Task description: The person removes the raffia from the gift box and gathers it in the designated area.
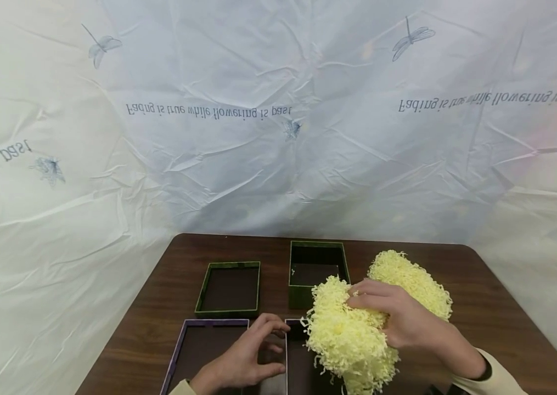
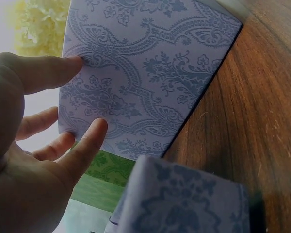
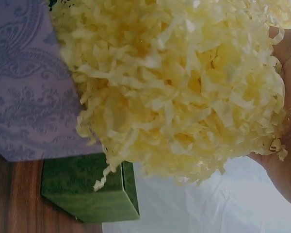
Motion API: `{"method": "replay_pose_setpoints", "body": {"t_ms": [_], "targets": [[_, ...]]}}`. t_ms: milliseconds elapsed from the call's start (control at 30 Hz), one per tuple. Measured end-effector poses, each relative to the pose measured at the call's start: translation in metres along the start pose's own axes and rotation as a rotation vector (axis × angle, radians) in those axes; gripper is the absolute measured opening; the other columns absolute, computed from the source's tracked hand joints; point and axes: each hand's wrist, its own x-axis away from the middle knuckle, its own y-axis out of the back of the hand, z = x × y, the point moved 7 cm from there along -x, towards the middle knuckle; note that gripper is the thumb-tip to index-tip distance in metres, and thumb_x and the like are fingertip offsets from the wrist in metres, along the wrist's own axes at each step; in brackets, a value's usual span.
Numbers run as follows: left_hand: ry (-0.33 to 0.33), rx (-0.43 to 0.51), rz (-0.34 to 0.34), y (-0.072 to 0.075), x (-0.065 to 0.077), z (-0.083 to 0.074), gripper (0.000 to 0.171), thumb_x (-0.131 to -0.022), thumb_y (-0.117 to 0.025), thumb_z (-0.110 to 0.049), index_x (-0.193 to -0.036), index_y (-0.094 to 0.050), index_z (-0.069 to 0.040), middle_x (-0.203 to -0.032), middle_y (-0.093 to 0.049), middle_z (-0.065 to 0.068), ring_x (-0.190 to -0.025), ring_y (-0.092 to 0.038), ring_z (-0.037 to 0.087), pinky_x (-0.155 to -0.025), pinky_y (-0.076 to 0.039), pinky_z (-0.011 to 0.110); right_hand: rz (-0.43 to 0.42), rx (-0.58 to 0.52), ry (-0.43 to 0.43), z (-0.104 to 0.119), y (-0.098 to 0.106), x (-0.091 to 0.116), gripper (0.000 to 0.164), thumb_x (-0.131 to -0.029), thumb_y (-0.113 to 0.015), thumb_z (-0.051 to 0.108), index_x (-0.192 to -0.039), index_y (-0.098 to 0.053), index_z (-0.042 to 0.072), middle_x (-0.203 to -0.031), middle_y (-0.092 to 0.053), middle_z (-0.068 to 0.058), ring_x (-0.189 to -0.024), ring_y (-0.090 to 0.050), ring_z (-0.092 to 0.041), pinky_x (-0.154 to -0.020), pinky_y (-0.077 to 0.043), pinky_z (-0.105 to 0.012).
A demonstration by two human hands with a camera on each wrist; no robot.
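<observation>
My right hand (image 1: 401,315) grips a big clump of pale yellow shredded paper (image 1: 349,340) over the right-hand purple box (image 1: 300,356). Loose strands hang from the clump, which fills most of the right wrist view and hides much of that box's inside. My left hand (image 1: 246,356) holds nothing; its fingers are spread and lightly bent at the box's left side. In the left wrist view, the fingertips (image 2: 99,127) lie right at the patterned purple wall (image 2: 136,73). Left of this hand is a shallow purple-edged lid (image 1: 214,329) with a dark inside.
A deep green box (image 1: 303,296) stands behind the purple one, a shallow green lid (image 1: 229,288) to its left. Another heap of yellow shredded paper (image 1: 418,285) lies at the right on the brown wooden table (image 1: 145,318). A printed white sheet (image 1: 238,164) hangs behind.
</observation>
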Motion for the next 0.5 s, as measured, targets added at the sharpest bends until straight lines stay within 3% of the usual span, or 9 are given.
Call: {"method": "replay_pose_setpoints", "body": {"t_ms": [233,500], "targets": [[0.03,0.025,0.011,0.0,0.001,0.001,0.058,-0.088,-0.074,-0.018,-0.136,-0.043,-0.022,-0.135,-0.036,0.007,-0.12,-0.053,0.028,-0.09,-0.057,0.033,-0.016,0.014,-0.05,-0.003,0.009,0.013,0.092,-0.036,-0.025,-0.013,-0.115,-0.067,0.009,-0.111,-0.066,-0.007,-0.108,-0.06,-0.017,-0.106,-0.04,-0.015],[-0.025,0.008,-0.005,0.0,0.0,-0.002,0.054,-0.09,-0.072,-0.02,-0.136,-0.043,-0.02,-0.135,-0.037,0.008,-0.119,-0.053,0.023,-0.089,-0.058,0.032,-0.04,0.021,-0.082,-0.004,0.017,0.025,0.097,-0.031,-0.027,-0.015,-0.116,-0.067,0.009,-0.11,-0.067,-0.008,-0.114,-0.058,-0.011,-0.11,-0.036,-0.015]]}}
